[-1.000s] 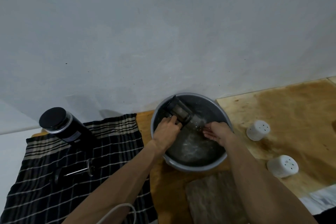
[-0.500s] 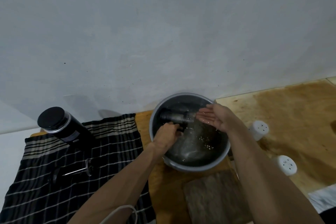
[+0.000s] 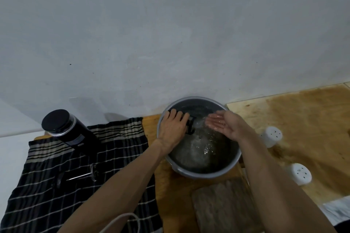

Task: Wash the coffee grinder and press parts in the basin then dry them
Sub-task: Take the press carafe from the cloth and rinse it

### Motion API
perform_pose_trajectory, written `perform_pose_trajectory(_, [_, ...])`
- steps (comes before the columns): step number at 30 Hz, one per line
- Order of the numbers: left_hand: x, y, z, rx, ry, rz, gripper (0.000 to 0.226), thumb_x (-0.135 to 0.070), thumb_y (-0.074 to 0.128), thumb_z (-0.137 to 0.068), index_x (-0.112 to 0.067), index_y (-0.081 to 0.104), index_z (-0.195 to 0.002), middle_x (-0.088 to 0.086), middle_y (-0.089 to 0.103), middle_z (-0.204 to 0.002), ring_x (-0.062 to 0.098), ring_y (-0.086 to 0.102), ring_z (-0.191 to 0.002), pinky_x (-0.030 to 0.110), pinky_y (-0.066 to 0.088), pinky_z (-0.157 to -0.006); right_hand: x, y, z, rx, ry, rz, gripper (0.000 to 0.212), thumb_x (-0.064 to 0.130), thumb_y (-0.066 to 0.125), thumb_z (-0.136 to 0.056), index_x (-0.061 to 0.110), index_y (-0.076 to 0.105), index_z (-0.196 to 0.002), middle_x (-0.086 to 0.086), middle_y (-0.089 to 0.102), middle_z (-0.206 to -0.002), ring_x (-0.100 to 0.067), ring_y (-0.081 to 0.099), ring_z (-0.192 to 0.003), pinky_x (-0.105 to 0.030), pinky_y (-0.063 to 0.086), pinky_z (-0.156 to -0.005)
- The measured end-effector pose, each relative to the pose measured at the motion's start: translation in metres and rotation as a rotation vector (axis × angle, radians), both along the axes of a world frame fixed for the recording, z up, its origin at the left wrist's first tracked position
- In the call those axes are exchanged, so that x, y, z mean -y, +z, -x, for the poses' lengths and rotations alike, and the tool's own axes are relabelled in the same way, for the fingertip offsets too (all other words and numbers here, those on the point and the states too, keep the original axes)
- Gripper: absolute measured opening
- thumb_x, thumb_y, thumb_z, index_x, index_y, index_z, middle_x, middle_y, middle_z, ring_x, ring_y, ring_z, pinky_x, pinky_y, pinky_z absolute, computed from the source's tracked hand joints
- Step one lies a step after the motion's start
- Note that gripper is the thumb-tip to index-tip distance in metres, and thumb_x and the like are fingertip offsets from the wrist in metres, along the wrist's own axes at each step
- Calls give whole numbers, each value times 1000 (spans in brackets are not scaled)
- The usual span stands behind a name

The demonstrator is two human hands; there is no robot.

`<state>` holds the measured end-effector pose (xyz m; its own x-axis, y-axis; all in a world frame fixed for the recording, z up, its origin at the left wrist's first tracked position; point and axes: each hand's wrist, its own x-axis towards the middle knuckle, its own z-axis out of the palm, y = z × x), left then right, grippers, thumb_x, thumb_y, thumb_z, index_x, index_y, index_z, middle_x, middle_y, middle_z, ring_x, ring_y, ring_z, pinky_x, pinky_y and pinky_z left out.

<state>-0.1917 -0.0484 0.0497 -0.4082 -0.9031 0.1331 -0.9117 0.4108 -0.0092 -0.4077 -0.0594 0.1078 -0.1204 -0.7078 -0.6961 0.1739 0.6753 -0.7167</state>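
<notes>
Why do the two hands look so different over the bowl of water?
The left hand is palm down, fingers curled round a dark press part in the basin; the right hand is palm up, fingers straight, holding nothing. The left hand reaches lower, at the water; the right hand hovers above it. Both are bare and over the basin.

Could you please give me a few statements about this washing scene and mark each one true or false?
1. The left hand grips a dark press part inside the basin. True.
2. The right hand grips a sponge. False: it is open, palm up and wet, holding nothing.
3. The black canister stands on the striped cloth. True.
4. The plunger rod lies in the basin. False: it lies on the striped cloth.
5. The basin is dry. False: it holds water.
</notes>
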Motion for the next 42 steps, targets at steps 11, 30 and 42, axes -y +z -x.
perform_pose_trajectory(11, [46, 0, 20, 93, 48, -399, 54, -15, 58, -97, -14, 40, -148, 19, 54, -142, 40, 47, -129, 47, 36, -109, -14, -38, 8, -223, 35, -214, 36, 21, 52, -96, 8, 57, -129, -16, 66, -119, -29, 63, -103, -44, 57, -89])
perform_pose_trajectory(30, [59, -21, 8, -222, 124, -688, 55, 0, 60, -94, -16, 56, -147, 17, 63, -139, 34, 59, -126, 39, 43, -111, -8, -23, -7, 12, 85, -140, 32, 21, 48, -106, -3, 67, -114, -19, 75, -102, -32, 72, -99, -40, 59, -85])
perform_pose_trajectory(42, [41, -25, 13, -288, 155, -640, 55, -11, 51, -104, -36, 46, -153, 15, 49, -145, 37, 53, -130, 45, 40, -113, -16, -43, 1, -256, 352, -183, 27, 26, 65, -95, 12, 64, -119, -5, 72, -113, -22, 64, -111, -46, 50, -103])
